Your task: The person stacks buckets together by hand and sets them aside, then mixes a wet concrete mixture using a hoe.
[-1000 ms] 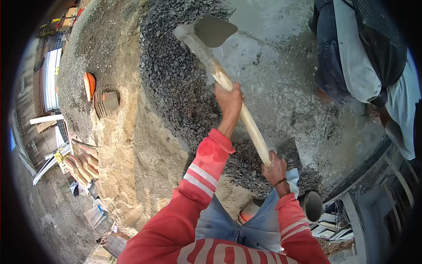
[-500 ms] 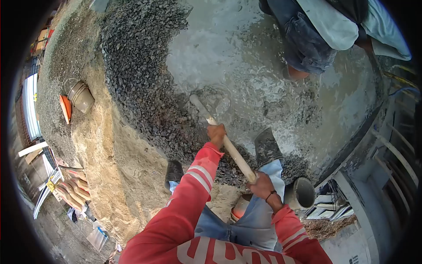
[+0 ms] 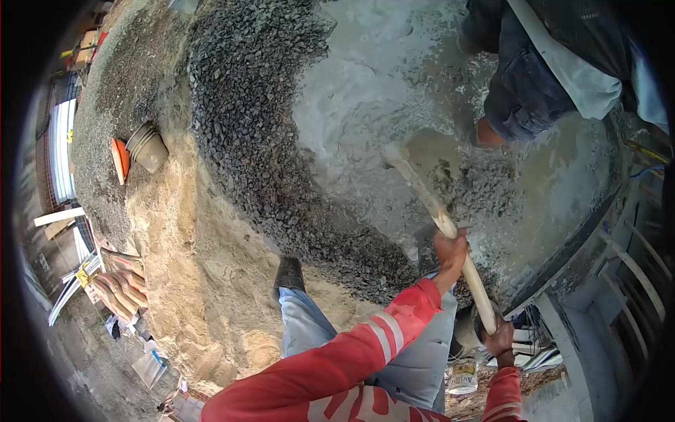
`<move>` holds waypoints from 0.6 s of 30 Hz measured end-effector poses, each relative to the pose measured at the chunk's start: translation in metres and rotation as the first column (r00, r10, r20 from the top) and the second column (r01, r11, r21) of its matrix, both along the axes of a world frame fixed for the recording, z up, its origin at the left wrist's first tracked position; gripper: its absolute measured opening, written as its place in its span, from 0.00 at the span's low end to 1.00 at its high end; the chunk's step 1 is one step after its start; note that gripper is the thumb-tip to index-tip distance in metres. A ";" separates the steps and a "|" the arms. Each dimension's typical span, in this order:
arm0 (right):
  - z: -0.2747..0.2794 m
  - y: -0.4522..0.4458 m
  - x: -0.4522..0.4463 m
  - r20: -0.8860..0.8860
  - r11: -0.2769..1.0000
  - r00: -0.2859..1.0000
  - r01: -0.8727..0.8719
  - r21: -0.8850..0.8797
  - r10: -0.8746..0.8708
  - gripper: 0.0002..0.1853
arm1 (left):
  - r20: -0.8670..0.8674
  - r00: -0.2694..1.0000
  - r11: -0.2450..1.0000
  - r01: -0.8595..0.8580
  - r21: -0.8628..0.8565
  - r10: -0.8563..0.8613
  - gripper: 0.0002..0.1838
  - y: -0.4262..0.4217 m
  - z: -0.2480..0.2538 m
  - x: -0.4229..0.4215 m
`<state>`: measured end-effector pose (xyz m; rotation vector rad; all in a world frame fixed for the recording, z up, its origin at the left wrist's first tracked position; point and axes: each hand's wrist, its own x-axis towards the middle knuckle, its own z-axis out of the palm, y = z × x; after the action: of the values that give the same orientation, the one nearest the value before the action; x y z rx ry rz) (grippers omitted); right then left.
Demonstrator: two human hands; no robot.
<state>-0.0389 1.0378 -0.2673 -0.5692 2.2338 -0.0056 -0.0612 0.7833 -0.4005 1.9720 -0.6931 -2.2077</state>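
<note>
A hoe with a pale wooden handle (image 3: 477, 285) slants from the lower right up into wet grey cement mix (image 3: 351, 98). My left hand (image 3: 450, 252) is wrapped round the middle of the handle. Near the handle's lower end, my right hand (image 3: 499, 337) is closed on it. The hoe's head is at the far end, and its blade is hard to make out in the mix. Dark gravel (image 3: 239, 119) borders the mix on the left, and my boot (image 3: 289, 275) stands at its lower edge.
Another person (image 3: 527, 98) bends over the mix at the upper right. Stacked buckets (image 3: 147, 149) and an orange object (image 3: 120, 162) lie at the left beside sand (image 3: 211, 281). A labelled bucket (image 3: 463, 378) stands below my hands. Several wooden handles (image 3: 119, 292) lie at the lower left.
The hoe was raised over the gravel a second ago, then came down into the mix. Since then, both hands and the handle have shifted right and down in view.
</note>
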 end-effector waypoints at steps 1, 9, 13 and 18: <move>-0.019 -0.009 0.008 -0.082 0.996 0.997 -0.002 -0.093 -0.005 0.21 | -0.024 1.000 0.996 -0.001 -0.092 -0.001 0.10 -0.037 0.002 0.001; -0.164 -0.429 -0.010 0.072 0.838 0.990 0.142 -0.527 -0.123 0.20 | -0.033 0.983 0.606 0.086 -0.791 -0.182 0.15 -0.403 -0.040 -0.020; -0.186 -0.464 -0.008 0.132 0.834 0.977 0.211 -0.509 -0.167 0.20 | 0.241 0.932 0.624 0.360 -0.694 -0.270 0.09 -0.419 -0.155 -0.005; -0.163 -0.366 0.026 0.293 0.934 0.903 0.350 -0.073 -0.315 0.25 | 0.415 0.839 0.757 0.516 -0.400 -0.353 0.10 -0.287 -0.201 0.027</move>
<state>-0.0130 0.6714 -0.4305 -0.2253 2.0358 -0.3815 -0.0344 0.4966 -0.6019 2.0251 -1.7428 -1.6279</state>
